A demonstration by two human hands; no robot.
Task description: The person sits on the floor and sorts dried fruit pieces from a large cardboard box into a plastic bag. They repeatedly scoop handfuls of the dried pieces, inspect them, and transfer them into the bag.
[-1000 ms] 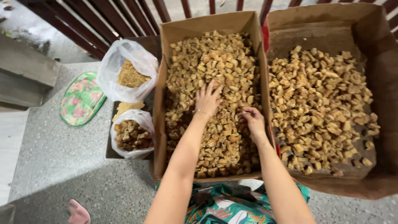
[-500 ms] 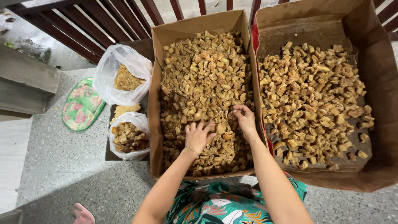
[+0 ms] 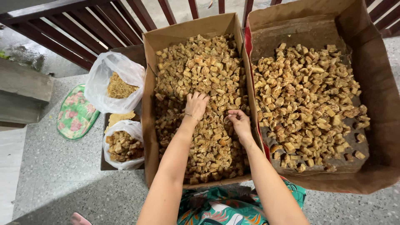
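Your left hand lies palm down on the heap of brown chunks in the middle cardboard box. Its fingers are spread and slightly curled, the tips pressed into the chunks; they clamp nothing that you can see. A thin bracelet sits on that wrist.

Your right hand rests just beside it, close to the right wall of the same box. Its fingers are bent inward and their tips are buried among the chunks, so you cannot tell whether they pinch a piece. The two hands are near each other but apart.

The chunks fill the box all around your fingers, ahead of them up to the far wall and behind them back to the near wall by your lap.

Past your right fingers, across the box wall, a second, bigger box holds a thinner layer of the same kind of chunks, with bare cardboard showing at its far end.

Past your left fingers, outside the box, two clear plastic bags stand on a dark tray: the farther bag holds fine yellowish crumbs, the nearer bag holds brown chunks. Farther left a flowered green mat lies on the speckled floor. A dark red railing runs beyond the boxes.
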